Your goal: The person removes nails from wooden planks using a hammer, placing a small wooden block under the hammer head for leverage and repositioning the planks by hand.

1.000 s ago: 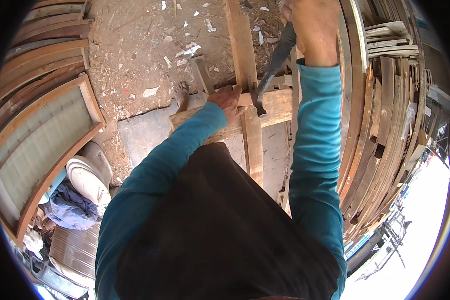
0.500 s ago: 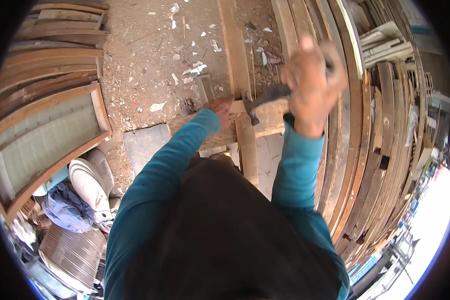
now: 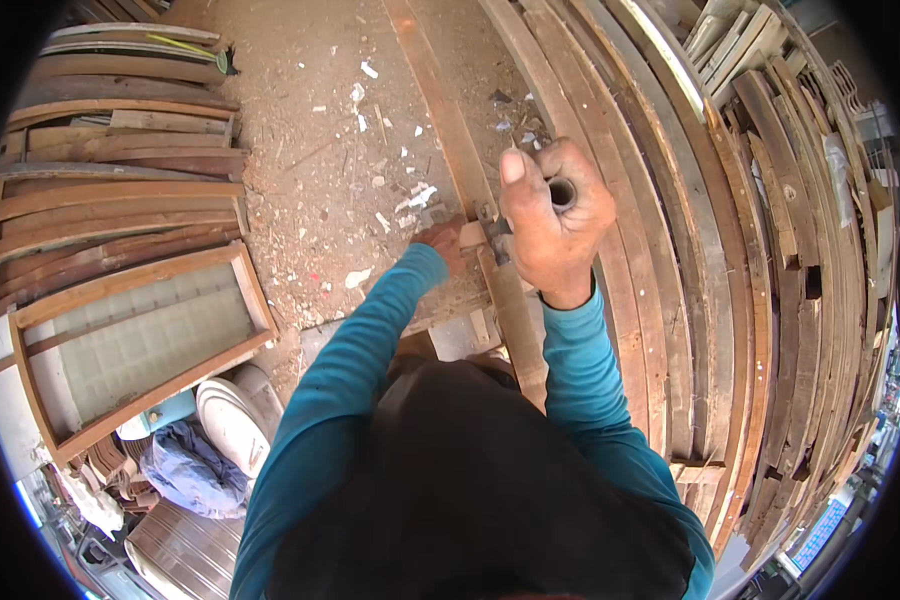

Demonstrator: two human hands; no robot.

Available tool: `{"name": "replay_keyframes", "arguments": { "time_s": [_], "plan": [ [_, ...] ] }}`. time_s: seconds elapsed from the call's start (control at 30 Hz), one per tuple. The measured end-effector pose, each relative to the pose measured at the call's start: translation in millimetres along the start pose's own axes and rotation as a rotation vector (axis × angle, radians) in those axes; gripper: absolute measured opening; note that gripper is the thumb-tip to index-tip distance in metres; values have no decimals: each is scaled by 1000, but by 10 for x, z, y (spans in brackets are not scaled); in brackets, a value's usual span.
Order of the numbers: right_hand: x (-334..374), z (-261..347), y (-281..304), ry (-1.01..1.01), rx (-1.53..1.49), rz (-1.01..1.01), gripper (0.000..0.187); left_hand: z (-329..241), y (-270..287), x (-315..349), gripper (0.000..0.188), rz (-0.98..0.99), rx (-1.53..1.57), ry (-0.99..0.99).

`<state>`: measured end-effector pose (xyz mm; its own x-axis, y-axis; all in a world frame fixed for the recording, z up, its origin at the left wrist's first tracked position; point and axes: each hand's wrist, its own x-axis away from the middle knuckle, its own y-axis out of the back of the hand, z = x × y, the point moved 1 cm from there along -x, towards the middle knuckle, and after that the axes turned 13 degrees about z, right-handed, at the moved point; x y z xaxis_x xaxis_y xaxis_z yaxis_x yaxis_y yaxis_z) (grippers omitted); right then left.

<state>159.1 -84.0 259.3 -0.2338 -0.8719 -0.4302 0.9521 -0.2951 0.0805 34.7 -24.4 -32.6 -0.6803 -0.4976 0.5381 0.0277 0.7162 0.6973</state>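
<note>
Gripping a hammer (image 3: pixel 560 192) by its handle, my right hand (image 3: pixel 553 222) has its fingers curled tight round the shaft with the thumb laid straight up along it; I see the handle's hollow round end facing me, while the head is hidden behind my fist. My left hand (image 3: pixel 448 243) lies lower, fingers pressed down on a small wooden block (image 3: pixel 473 234) that sits against a long plank (image 3: pixel 460 170) running away from me. Room is tight to my right, where stacked boards (image 3: pixel 770 250) curve close past my elbow; to my left the sandy floor (image 3: pixel 310 160) lies open, strewn with chips and white scraps. Further left lean old wooden frames (image 3: pixel 110 200), one panel of frosted glass (image 3: pixel 140 345) among them, with a white basin (image 3: pixel 232 425) and a bundle of blue cloth (image 3: pixel 190 470) just below it. Where the block meets the plank I can make out a dark bit of metal (image 3: pixel 492 232) between my two hands, too small to tell apart. The wood is brown, weathered and dusty.
</note>
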Motion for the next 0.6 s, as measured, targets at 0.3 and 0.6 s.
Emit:
{"name": "replay_keyframes", "arguments": {
  "time_s": [0.3,0.6],
  "plan": [
    [136,248,-31,87,-33,38,35,-182,554,432,62,79,13,149],
    [182,707,-102,-118,-33,200,34,-372,111,753,67,42,149,71]
  ]
}}
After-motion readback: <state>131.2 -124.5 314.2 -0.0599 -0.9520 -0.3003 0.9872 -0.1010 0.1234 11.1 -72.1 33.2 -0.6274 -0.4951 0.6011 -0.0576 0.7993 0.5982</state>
